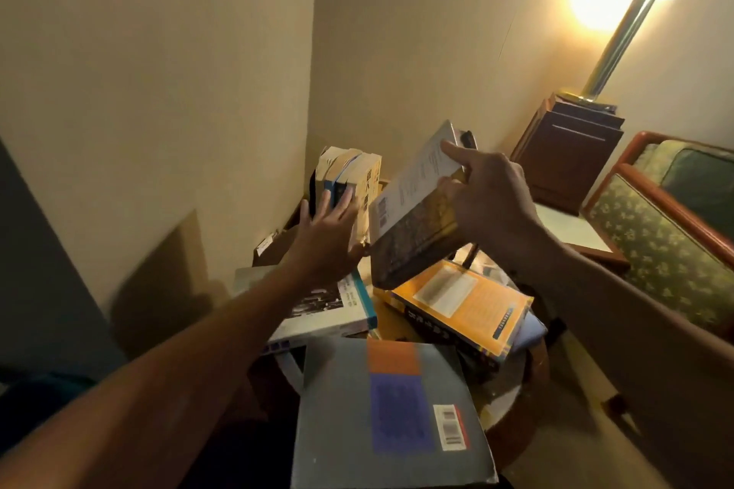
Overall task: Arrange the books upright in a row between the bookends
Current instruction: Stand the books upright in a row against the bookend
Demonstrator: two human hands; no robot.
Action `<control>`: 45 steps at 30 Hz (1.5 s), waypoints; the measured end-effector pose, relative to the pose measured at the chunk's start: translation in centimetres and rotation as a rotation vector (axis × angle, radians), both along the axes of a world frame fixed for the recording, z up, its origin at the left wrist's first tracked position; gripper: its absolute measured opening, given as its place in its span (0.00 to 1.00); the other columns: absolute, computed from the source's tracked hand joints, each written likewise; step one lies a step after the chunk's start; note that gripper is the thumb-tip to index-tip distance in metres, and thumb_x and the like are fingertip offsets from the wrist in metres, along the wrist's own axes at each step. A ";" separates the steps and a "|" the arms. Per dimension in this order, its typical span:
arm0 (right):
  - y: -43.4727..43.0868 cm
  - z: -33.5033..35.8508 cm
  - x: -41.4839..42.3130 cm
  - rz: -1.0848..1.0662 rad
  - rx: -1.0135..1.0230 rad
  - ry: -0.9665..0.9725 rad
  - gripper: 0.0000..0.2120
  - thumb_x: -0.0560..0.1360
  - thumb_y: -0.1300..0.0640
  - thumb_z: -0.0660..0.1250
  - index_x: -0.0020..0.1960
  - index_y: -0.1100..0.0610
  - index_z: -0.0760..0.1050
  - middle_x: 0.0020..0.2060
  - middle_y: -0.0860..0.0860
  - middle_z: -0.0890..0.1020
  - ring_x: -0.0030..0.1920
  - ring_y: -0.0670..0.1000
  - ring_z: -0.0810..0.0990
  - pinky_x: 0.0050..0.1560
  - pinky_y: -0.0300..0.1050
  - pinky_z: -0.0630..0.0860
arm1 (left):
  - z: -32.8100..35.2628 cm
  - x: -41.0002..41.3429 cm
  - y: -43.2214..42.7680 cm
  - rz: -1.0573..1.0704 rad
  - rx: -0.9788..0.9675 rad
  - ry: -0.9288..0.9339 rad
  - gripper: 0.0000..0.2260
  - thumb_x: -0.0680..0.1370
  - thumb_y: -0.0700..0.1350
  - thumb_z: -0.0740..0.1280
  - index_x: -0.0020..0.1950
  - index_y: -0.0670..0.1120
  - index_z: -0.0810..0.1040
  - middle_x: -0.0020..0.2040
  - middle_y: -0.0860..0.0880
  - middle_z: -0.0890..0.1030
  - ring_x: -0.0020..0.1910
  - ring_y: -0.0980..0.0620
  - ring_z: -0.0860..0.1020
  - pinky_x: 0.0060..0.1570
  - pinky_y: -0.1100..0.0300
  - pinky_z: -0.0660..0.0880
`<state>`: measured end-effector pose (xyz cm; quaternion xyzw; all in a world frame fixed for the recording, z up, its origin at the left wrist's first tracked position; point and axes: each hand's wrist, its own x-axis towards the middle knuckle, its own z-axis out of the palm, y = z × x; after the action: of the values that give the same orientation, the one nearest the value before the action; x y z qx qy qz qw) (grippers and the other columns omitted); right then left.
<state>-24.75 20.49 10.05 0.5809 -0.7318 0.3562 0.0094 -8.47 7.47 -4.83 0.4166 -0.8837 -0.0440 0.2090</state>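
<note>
A short row of upright books (349, 175) stands at the back of the small round table (512, 401), leaning against a black bookend (313, 187) on their left. My left hand (327, 234) presses flat against the front of that row, fingers spread. My right hand (488, 198) holds a thick book with a white back cover (413, 206) tilted in the air just right of the row. Lying flat on the table are an orange book (460, 302), a grey book with orange and blue blocks (389, 413), and a white book with a teal spine (337, 314).
Walls meet in a corner right behind the table. A floor lamp (619, 32) stands on a dark wooden cabinet (568, 155) at the right. An armchair with green patterned cushions (659, 242) fills the right side. A brown box (274, 246) sits left of the table.
</note>
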 end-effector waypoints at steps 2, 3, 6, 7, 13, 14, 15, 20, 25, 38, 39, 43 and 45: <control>-2.2 0.3 0.3 -0.035 0.006 0.047 0.26 0.79 0.59 0.66 0.75 0.49 0.67 0.70 0.55 0.75 0.62 0.58 0.77 0.52 0.59 0.77 | 1.7 0.3 -2.5 0.022 -0.112 0.001 0.32 0.80 0.53 0.63 0.80 0.45 0.56 0.81 0.44 0.53 0.80 0.38 0.50 0.75 0.32 0.48; -3.3 0.3 0.4 -0.051 0.013 0.067 0.26 0.79 0.59 0.65 0.76 0.48 0.67 0.70 0.55 0.75 0.62 0.59 0.77 0.55 0.58 0.77 | 2.4 0.3 -3.4 0.032 -0.129 0.014 0.31 0.81 0.51 0.63 0.80 0.45 0.56 0.81 0.44 0.53 0.80 0.38 0.49 0.76 0.33 0.46; -6.6 -0.1 0.4 -0.076 0.038 0.104 0.27 0.78 0.59 0.64 0.76 0.47 0.66 0.70 0.56 0.75 0.62 0.59 0.76 0.55 0.51 0.74 | 3.2 0.1 -6.1 0.034 -0.102 -0.010 0.33 0.81 0.51 0.64 0.81 0.45 0.53 0.81 0.44 0.52 0.80 0.38 0.47 0.76 0.33 0.45; -7.7 -0.4 0.3 -0.080 0.049 0.109 0.28 0.78 0.60 0.64 0.76 0.47 0.66 0.70 0.56 0.75 0.62 0.59 0.76 0.54 0.48 0.73 | 3.2 0.2 -6.9 0.024 -0.083 -0.033 0.35 0.79 0.51 0.66 0.81 0.47 0.52 0.82 0.44 0.53 0.80 0.37 0.48 0.75 0.32 0.46; -12.2 -2.5 -0.8 -0.122 0.086 0.112 0.28 0.77 0.60 0.62 0.76 0.47 0.67 0.71 0.56 0.73 0.63 0.60 0.75 0.49 0.43 0.63 | 0.6 1.1 -9.2 -0.023 -0.088 -0.065 0.39 0.73 0.40 0.73 0.80 0.54 0.57 0.81 0.44 0.57 0.79 0.36 0.54 0.73 0.30 0.55; -12.8 -2.8 -1.1 -0.133 0.093 0.113 0.29 0.77 0.61 0.62 0.76 0.47 0.67 0.71 0.57 0.73 0.63 0.61 0.75 0.49 0.43 0.64 | 0.2 1.1 -9.3 -0.014 -0.113 -0.037 0.39 0.74 0.41 0.72 0.80 0.54 0.57 0.81 0.45 0.58 0.79 0.36 0.54 0.73 0.30 0.55; -13.3 -3.1 -1.3 -0.141 0.107 0.104 0.29 0.76 0.61 0.62 0.76 0.47 0.67 0.71 0.57 0.72 0.63 0.61 0.75 0.49 0.43 0.64 | -0.2 1.0 -9.4 -0.004 -0.136 -0.020 0.38 0.74 0.42 0.72 0.80 0.54 0.57 0.80 0.45 0.58 0.79 0.37 0.54 0.73 0.31 0.54; -16.2 -5.3 -1.5 -0.109 0.140 0.038 0.31 0.73 0.63 0.63 0.75 0.48 0.69 0.69 0.57 0.73 0.62 0.61 0.75 0.55 0.49 0.75 | -1.4 0.5 -10.0 0.039 -0.149 0.052 0.35 0.75 0.44 0.71 0.78 0.55 0.59 0.80 0.46 0.61 0.78 0.37 0.57 0.73 0.31 0.57; -17.9 -7.4 -0.7 -0.095 0.158 0.047 0.30 0.73 0.65 0.63 0.74 0.49 0.70 0.67 0.56 0.73 0.61 0.62 0.75 0.53 0.52 0.77 | -1.4 1.0 -10.6 0.007 -0.153 0.146 0.28 0.77 0.43 0.69 0.76 0.54 0.66 0.77 0.45 0.67 0.75 0.35 0.64 0.65 0.32 0.70; -20.8 -7.7 0.4 -0.099 0.193 -0.049 0.29 0.72 0.65 0.62 0.72 0.51 0.73 0.68 0.55 0.74 0.63 0.61 0.76 0.58 0.56 0.80 | -1.9 1.1 -10.4 0.051 -0.118 0.156 0.35 0.76 0.41 0.71 0.79 0.55 0.60 0.79 0.49 0.62 0.78 0.39 0.58 0.58 0.36 0.77; -20.9 -7.7 0.3 -0.106 0.197 -0.057 0.28 0.73 0.65 0.63 0.72 0.52 0.73 0.69 0.55 0.74 0.64 0.60 0.76 0.59 0.56 0.79 | -1.9 1.1 -10.3 0.051 -0.121 0.165 0.34 0.76 0.40 0.71 0.78 0.55 0.62 0.79 0.48 0.63 0.78 0.39 0.59 0.57 0.36 0.77; -21.3 -8.1 0.4 -0.106 0.239 -0.046 0.35 0.72 0.66 0.64 0.78 0.53 0.61 0.66 0.56 0.75 0.62 0.62 0.76 0.57 0.57 0.80 | -2.0 1.0 -10.2 0.022 -0.126 0.187 0.34 0.75 0.40 0.72 0.78 0.53 0.64 0.79 0.47 0.64 0.78 0.38 0.59 0.57 0.38 0.78; -21.5 -8.1 0.8 -0.111 0.270 -0.029 0.36 0.72 0.65 0.64 0.78 0.56 0.58 0.62 0.57 0.76 0.59 0.62 0.77 0.54 0.58 0.81 | -1.9 0.9 -10.0 0.017 -0.131 0.192 0.34 0.75 0.41 0.72 0.78 0.53 0.64 0.79 0.48 0.64 0.78 0.39 0.59 0.57 0.39 0.77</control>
<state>-23.97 -1.03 1.93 0.5304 -0.8040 0.2621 -0.0597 -7.56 -2.55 -6.76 0.4035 -0.8569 -0.0243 0.3198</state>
